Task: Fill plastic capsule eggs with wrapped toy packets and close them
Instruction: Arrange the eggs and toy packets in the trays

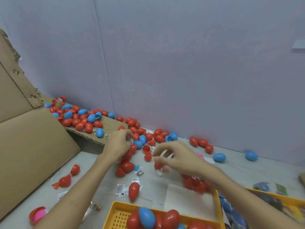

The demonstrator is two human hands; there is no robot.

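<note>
Red and blue capsule eggs (138, 138) lie scattered along the wall on the pale table. My left hand (118, 145) reaches into this pile, its curled fingers round a small egg piece that is mostly hidden. My right hand (176, 157) hovers, blurred, just right of two open red egg halves (146, 152), and its fingertips pinch a clear wrapped packet (163, 153). Another clear packet (162, 171) lies on the table under that hand. A closed red egg (134, 191) rests beside white wrapped packets (121, 190) nearer me.
A big cardboard box (33, 142) fills the left, and its flap (113, 124) carries many eggs. A yellow basket (118, 212) at the front edge holds closed eggs. A second yellow basket (270, 195) sits at right. Two blue eggs (219, 157) lie near the wall.
</note>
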